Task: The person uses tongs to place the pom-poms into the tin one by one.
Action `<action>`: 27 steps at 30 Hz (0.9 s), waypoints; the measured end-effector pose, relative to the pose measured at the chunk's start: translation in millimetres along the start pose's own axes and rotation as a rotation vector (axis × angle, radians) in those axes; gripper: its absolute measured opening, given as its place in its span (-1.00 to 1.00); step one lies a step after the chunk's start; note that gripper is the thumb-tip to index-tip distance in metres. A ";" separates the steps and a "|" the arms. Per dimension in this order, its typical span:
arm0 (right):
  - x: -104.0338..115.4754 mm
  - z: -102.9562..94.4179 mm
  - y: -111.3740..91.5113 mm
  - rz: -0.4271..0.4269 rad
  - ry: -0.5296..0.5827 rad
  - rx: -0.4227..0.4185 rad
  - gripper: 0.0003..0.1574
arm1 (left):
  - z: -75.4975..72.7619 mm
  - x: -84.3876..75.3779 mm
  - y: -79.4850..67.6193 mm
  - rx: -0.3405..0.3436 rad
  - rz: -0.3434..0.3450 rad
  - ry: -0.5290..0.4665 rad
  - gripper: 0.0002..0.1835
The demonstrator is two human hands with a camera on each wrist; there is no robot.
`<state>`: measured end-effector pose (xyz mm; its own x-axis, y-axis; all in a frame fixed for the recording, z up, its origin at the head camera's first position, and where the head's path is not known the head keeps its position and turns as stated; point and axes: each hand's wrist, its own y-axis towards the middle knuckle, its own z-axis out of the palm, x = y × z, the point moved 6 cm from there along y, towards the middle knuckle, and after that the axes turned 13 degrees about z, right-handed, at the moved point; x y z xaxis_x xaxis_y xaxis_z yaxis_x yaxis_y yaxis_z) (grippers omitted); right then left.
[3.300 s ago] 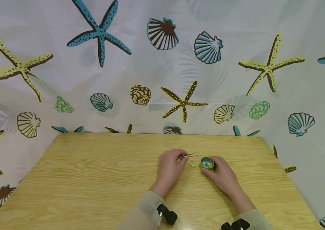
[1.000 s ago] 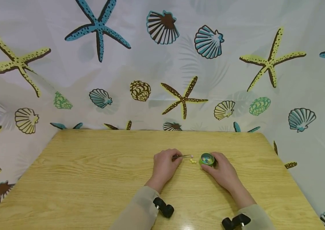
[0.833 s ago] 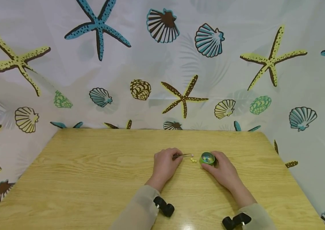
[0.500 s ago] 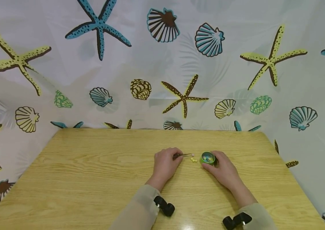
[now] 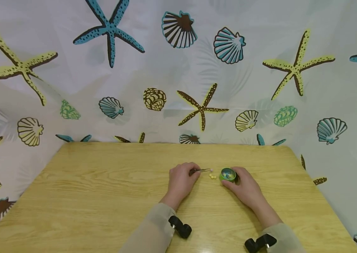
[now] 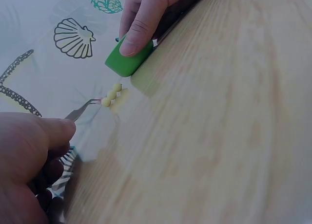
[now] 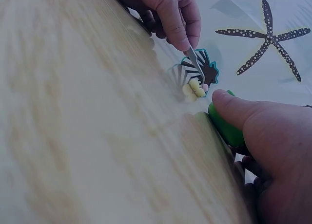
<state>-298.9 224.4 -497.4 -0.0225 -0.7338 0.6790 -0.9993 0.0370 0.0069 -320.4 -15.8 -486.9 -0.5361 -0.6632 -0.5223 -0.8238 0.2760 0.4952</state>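
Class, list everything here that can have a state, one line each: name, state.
Left hand: pinching the tweezers
Right hand: gripping the green container
Tweezers: tips at the pink bead
Pink bead: at those tips; gripped or not, unclear
Yellow beads: clustered on the table
Green container: open-topped, colourful pieces inside
Patterned cloth: hanging behind the table

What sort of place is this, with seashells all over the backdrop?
Probably a small staged recording corner, though the wider room is out of view. A starfish-and-shell curtain surrounds the back and sides of a wooden table, and black devices sit at both sleeves.
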 end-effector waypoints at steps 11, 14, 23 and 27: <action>-5.4 4.2 -1.2 0.019 -0.004 -0.003 -0.17 | -3.0 -4.1 0.4 -0.056 0.012 -0.014 -0.91; -6.2 5.3 -0.7 0.022 -0.006 0.001 -0.15 | -6.4 -8.9 2.5 -0.068 0.022 -0.018 -0.91; -4.3 2.7 0.7 0.009 -0.002 -0.011 -0.15 | -12.8 -29.4 11.9 -0.051 0.063 -0.048 -0.92; -3.4 1.8 1.9 0.006 -0.002 -0.012 -0.16 | -11.9 -37.4 13.6 -0.038 0.083 -0.054 -0.92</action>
<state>-300.8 225.7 -501.0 -0.0290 -0.7349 0.6776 -0.9987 0.0496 0.0111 -309.4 4.4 -452.4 -0.6125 -0.6002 -0.5145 -0.7689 0.3012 0.5640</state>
